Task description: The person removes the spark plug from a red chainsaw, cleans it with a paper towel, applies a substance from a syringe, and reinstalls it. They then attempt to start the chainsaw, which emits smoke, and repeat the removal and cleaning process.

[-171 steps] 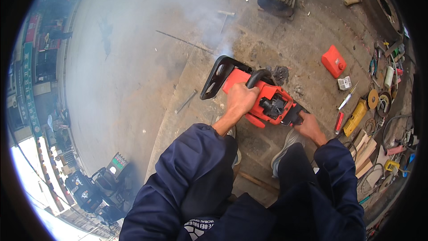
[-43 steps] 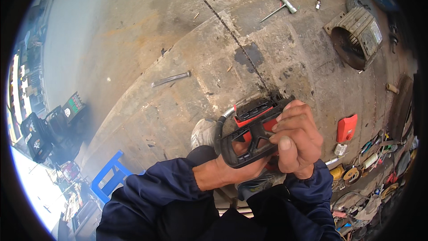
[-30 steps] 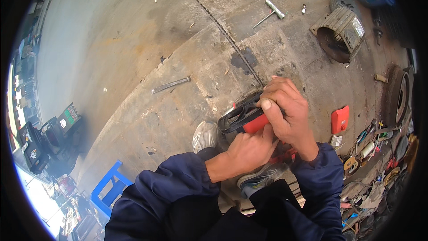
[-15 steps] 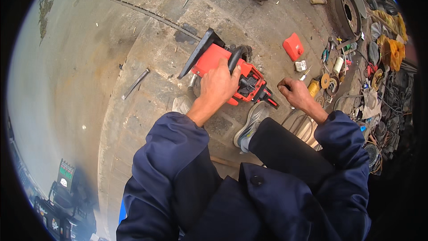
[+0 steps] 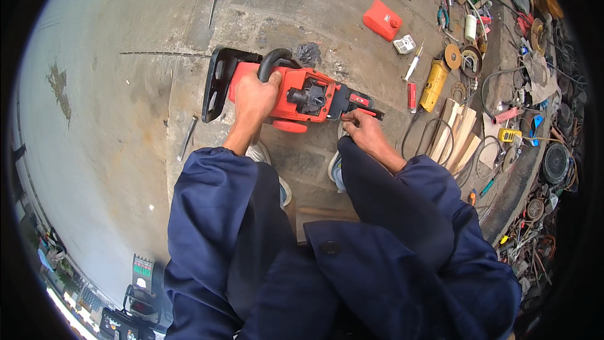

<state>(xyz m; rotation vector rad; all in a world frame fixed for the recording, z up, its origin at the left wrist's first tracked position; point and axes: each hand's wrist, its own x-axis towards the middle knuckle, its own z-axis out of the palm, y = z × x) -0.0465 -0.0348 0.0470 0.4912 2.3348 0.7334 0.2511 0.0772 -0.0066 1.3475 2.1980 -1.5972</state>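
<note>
- Stained concrete ground (image 5: 340, 0) spread beneath both hands, with a vehicle panel (image 5: 143, 271) bearing green and red lettering far behind the left fingers, to their left.
- The red chainsaw (image 5: 290, 79) sat between the hands, its bar (image 5: 165, 54) pointing left, beyond the left fingers.
- The left hand (image 5: 255, 99) gripped the black front handle (image 5: 272, 58), its fingers partly hidden.
- The right hand (image 5: 368, 133) touched the rear handle (image 5: 340, 96) with fingers bent; whether they gripped it could not be told.
- Just above those fingers, a red label (image 5: 360, 99) carried pale marks, too small to read.
- Right of them lay a red box (image 5: 411, 97) with pale print, also illegible.
</note>
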